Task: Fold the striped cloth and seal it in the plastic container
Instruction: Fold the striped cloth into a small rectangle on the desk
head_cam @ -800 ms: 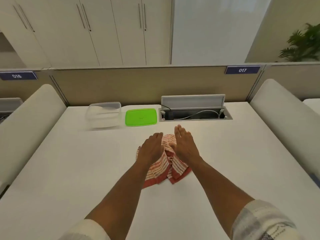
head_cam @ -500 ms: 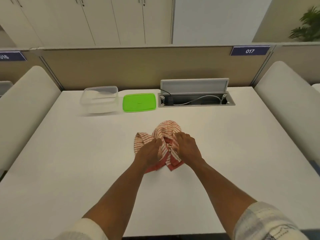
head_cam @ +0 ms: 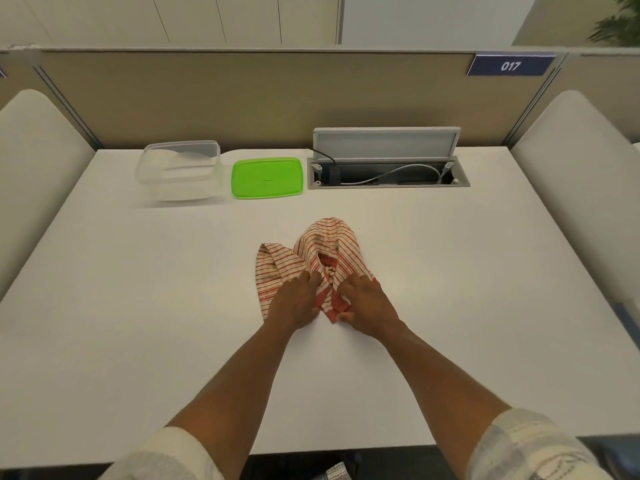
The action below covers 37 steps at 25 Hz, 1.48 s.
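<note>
Clear plastic container (head_cam: 180,169) open, far left of white table (head_cam: 138,306) | green lid (head_cam: 266,177) flat just right of it, apart | striped cloth (head_cam: 311,258) bunched mid-table | left hand (head_cam: 294,306) fingers curled, pinching cloth's near left part | right hand (head_cam: 367,306) gripping its near right edge | open cable tray (head_cam: 388,168) far right

Bright, even overhead lighting; soft shadows on the tabletop (head_cam: 138,306); wide-angle bending at frame edges; slight blur throughout.
</note>
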Tool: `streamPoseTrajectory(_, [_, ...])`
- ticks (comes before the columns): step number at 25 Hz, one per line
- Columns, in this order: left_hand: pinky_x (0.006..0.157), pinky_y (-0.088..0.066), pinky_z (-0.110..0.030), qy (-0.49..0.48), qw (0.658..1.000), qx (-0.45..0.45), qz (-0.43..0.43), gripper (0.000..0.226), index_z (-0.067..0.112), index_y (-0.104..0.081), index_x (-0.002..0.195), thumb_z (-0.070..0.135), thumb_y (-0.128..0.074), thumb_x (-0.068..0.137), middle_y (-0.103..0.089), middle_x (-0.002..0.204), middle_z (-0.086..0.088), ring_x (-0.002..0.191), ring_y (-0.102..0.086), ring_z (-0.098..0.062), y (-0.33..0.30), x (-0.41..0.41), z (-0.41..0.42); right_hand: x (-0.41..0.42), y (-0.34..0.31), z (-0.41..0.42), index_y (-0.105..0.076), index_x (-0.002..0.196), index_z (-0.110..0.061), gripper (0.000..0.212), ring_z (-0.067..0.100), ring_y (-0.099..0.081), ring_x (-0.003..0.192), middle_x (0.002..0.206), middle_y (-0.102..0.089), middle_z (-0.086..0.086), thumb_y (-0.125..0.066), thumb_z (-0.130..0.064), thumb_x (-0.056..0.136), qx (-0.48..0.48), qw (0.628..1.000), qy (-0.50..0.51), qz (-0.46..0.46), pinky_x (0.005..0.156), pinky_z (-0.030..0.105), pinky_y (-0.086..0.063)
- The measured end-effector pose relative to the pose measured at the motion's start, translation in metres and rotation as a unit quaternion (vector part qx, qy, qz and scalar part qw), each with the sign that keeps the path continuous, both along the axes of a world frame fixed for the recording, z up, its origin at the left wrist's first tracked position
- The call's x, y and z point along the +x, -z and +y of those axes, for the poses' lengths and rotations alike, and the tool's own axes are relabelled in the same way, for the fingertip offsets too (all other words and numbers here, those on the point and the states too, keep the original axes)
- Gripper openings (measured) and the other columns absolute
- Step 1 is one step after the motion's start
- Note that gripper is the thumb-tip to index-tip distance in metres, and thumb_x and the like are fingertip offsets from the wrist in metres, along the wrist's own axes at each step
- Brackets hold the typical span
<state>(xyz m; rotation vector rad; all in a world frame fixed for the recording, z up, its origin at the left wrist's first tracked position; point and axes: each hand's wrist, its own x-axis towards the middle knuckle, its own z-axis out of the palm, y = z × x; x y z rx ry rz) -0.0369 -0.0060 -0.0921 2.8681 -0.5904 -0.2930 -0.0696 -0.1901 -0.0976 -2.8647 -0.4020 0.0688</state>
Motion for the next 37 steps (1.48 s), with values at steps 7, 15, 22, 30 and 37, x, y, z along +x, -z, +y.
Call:
streamPoseTrajectory(7, [0.078, -0.058, -0.035, -0.004, 0.999, -0.033, 0.016, 0.055, 0.021, -0.039, 0.134, 0.040, -0.064, 0.089, -0.064, 0.119, -0.003, 0.094, -0.065, -0.022, -0.001, 0.001, 0.004, 0.000, 0.007, 0.009, -0.069, 0.099, -0.021, 0.016, 0.027, -0.061, 0.097, 0.104, -0.068, 0.004, -0.069, -0.029, 0.085, -0.007, 0.999, 0.005, -0.043, 0.087, 0.044, -0.051])
streamPoseTrajectory(15, [0.090, -0.056, -0.035, -0.007, 0.999, -0.031, 0.019, 0.066, 0.022, -0.039, 0.138, 0.046, -0.068, 0.084, -0.062, 0.131, -0.002, 0.107, -0.066, -0.023, 0.000, 0.004, 0.005, 0.006, 0.003, 0.011, -0.044, 0.127, -0.031, 0.043, 0.015, -0.060, 0.108, 0.120, -0.058, -0.008, -0.019, -0.052, 0.099, 0.082, 0.991, 0.093, 0.041, 0.087, 0.024, -0.051])
streamPoseTrajectory(22, [0.090, -0.052, -0.037, -0.015, 1.000, 0.019, -0.003, 0.062, 0.021, -0.041, 0.138, 0.045, -0.066, 0.086, -0.059, 0.130, -0.007, 0.113, -0.061, -0.028, -0.010, 0.004, 0.002, 0.020, -0.017, -0.007, -0.057, 0.097, -0.029, 0.025, -0.004, -0.054, 0.069, 0.088, -0.056, -0.018, -0.032, -0.024, 0.099, 0.091, 0.984, 0.147, 0.033, 0.056, 0.008, -0.033])
streamPoseTrajectory(30, [0.081, -0.050, -0.039, -0.046, 0.990, 0.101, -0.092, 0.024, 0.013, -0.057, 0.116, 0.010, -0.049, 0.094, -0.064, 0.111, -0.009, 0.102, -0.063, -0.030, -0.061, 0.034, 0.041, 0.047, -0.070, -0.043, -0.060, 0.081, -0.018, 0.017, 0.017, -0.059, 0.069, 0.081, -0.066, 0.000, -0.046, -0.010, 0.086, 0.146, 0.955, 0.255, -0.036, 0.055, 0.025, -0.040])
streamPoseTrajectory(37, [0.073, -0.047, -0.043, -0.109, 0.977, 0.041, -0.177, 0.020, 0.011, -0.054, 0.106, 0.004, -0.045, 0.089, -0.063, 0.101, -0.014, 0.091, -0.063, -0.037, -0.128, 0.079, 0.063, 0.084, -0.142, -0.075, -0.063, 0.092, -0.013, 0.014, 0.016, -0.059, 0.065, 0.077, -0.061, 0.002, -0.055, -0.024, 0.096, 0.142, 0.928, 0.309, -0.154, 0.058, 0.023, -0.047])
